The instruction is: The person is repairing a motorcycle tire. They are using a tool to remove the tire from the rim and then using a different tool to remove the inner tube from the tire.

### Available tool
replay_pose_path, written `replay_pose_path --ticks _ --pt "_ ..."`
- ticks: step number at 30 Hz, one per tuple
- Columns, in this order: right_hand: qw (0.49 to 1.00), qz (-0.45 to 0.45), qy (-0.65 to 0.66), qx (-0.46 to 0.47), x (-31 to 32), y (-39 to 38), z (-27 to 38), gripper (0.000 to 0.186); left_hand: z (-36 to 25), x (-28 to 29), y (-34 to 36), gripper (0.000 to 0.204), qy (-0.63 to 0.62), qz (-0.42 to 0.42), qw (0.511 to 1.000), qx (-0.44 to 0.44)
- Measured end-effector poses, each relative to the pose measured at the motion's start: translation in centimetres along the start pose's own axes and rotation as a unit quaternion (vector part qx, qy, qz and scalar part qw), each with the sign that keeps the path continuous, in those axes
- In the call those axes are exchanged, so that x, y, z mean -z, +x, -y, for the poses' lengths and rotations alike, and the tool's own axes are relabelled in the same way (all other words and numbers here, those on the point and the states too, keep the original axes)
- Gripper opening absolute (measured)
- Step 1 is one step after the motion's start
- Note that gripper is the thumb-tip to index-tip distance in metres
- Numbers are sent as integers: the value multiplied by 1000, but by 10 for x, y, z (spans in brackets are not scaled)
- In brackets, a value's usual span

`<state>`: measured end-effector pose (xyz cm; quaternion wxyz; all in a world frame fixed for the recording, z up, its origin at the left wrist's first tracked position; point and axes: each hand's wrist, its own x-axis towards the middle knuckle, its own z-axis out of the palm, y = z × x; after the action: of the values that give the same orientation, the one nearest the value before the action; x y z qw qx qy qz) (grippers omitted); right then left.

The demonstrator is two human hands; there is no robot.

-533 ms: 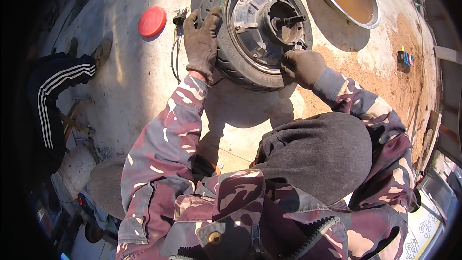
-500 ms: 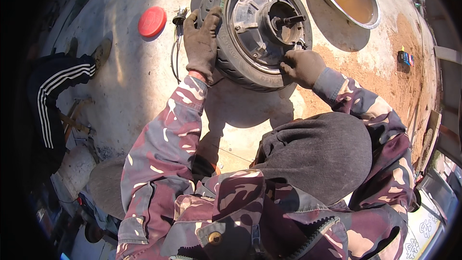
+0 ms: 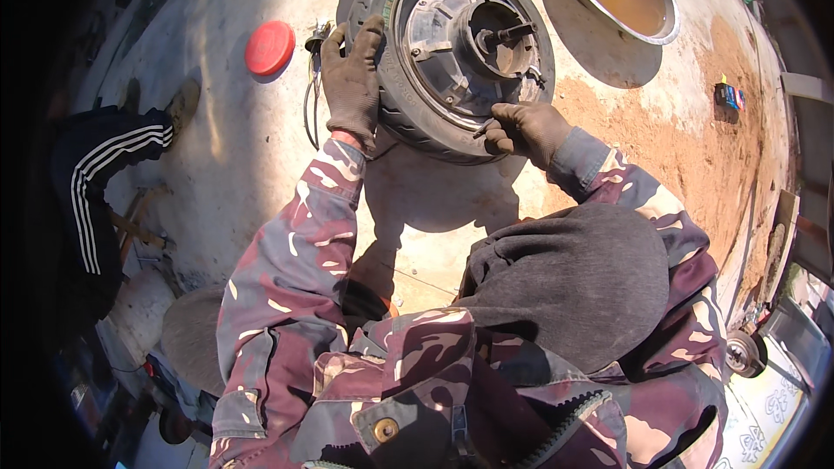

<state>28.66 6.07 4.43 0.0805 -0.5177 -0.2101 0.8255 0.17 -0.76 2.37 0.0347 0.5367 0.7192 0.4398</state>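
A scooter-type wheel [image 3: 423,108] with a black tyre and a dark metal hub stands tilted on the ground before me. Its axle juts from the hub toward the right. My left hand [image 3: 352,78], in a brown work glove, grips the tyre's left side, thumb on the sidewall. Below the hub, at the tyre's lower right edge, my gloved right hand [image 3: 528,132] is closed in a pinch. A small dark tip shows at its fingers, too small to name. The valve stem [image 3: 534,77] sits at the rim, just above that hand.
Left of the wheel lie a red round lid [image 3: 270,48] and a dark cable with a connector [image 3: 314,78]. A metal basin [image 3: 667,30] of brownish water stands at the upper right, a small blue-and-black box [image 3: 730,97] beyond it. Another person's striped trouser leg [image 3: 109,143] is at the left.
My right hand has come away from the valve area at the rim and moved down and left to the tyre's lower edge. My left hand stays on the tyre.
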Motion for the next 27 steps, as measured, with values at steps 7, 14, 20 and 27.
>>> replay_pose_path --ticks 7,14,20,27 --pt "996 -73 -46 -8 -8 -4 9 19 -1 2 -2 64 6 1 1000 -19" --pt "973 -34 -224 -48 5 0 15 34 -1 1 -1 62 15 -7 1000 -26" --pt "655 -125 -640 382 19 -22 7 40 -1 3 -1 61 43 -10 999 -30" --pt "509 -41 -706 491 21 -9 12 26 0 3 -1 64 52 -10 998 -47"
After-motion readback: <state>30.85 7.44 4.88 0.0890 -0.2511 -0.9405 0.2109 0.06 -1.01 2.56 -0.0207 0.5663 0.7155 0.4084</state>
